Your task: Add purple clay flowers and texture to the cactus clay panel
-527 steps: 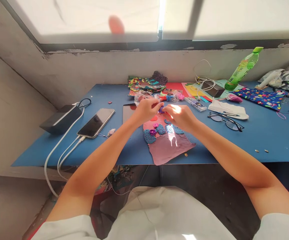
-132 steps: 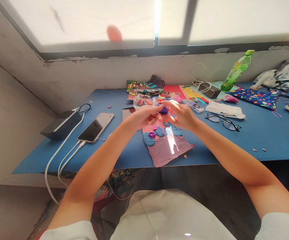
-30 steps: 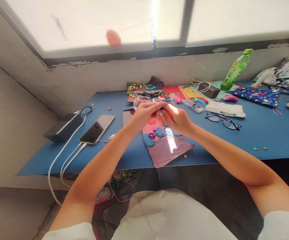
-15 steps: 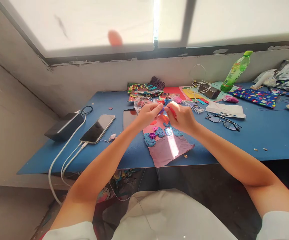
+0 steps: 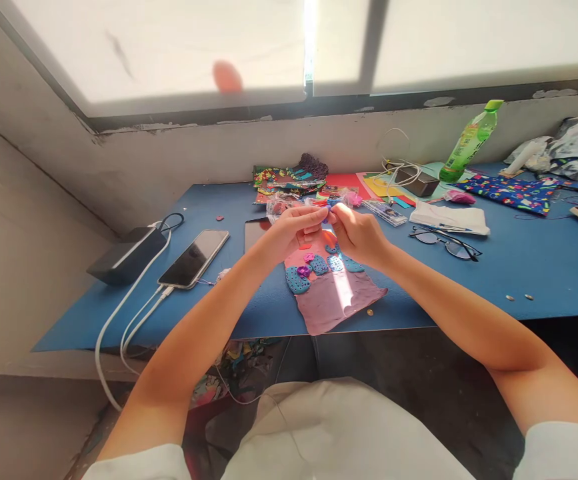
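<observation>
Over the far half of the clay picture, my left hand [image 5: 299, 228] and my right hand [image 5: 363, 235] meet fingertip to fingertip. Between them they pinch a small piece of blue-purple clay [image 5: 327, 211], mostly hidden by the fingers. The left thumb and forefinger press together while its lower fingers curl loosely below. My right fingers are bent inward around their side of the piece. Below lies the clay picture [image 5: 336, 303], a pink and mauve sheet with dotted blue clay shapes [image 5: 297, 280] and small purple and pink flowers [image 5: 303, 271]. Sunlight streaks across it.
Left are a phone [image 5: 195, 259] on a white cable and a black box [image 5: 127, 255]. A tablet-like device [image 5: 256, 235] lies behind my left wrist. Eyeglasses [image 5: 446, 242], tissue [image 5: 449, 218] and a green bottle [image 5: 471, 142] stand right; craft packets [image 5: 289, 180] lie behind.
My left hand's lower fingers have loosened and show more under the pinch. A red patch seen by my right fingers earlier is no longer visible. The view has shifted slightly.
</observation>
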Motion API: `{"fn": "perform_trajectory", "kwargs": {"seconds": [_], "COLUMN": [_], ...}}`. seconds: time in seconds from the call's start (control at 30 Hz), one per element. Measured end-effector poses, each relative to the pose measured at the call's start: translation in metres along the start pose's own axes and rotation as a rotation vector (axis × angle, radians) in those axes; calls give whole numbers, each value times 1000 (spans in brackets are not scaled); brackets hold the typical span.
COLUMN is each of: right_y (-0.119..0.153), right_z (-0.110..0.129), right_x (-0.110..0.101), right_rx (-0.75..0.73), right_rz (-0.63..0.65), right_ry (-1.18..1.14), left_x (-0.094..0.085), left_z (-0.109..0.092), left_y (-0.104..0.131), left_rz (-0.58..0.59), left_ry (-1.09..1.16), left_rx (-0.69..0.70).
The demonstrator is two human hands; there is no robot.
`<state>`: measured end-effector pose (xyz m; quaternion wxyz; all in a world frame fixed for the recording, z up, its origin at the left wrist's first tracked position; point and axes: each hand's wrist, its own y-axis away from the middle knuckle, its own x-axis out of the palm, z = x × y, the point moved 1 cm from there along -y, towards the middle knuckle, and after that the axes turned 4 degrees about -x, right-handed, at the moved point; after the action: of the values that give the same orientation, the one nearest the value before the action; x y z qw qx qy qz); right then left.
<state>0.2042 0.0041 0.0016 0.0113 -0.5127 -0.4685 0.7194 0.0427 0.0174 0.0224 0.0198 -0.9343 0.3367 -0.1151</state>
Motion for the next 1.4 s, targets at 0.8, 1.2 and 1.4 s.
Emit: {"fn": "perform_trajectory", "kwargs": {"seconds": [0.8, 1.2, 1.4], "right_y": [2, -5, -13], "right_z": [-3, 2, 5], "right_x": [2, -2, -9], "right_rx": [-131, 86, 672], "right_rz": [-158, -186, 106], "right_ry": [132, -154, -1026], "left_x": [-6, -5, -7], "left_z": [2, -2, 2], "left_y": [0, -1, 2], "left_rz": [37, 19, -168], "left_ry": [-97, -207, -797], "left_rx": [52, 49, 386]}}
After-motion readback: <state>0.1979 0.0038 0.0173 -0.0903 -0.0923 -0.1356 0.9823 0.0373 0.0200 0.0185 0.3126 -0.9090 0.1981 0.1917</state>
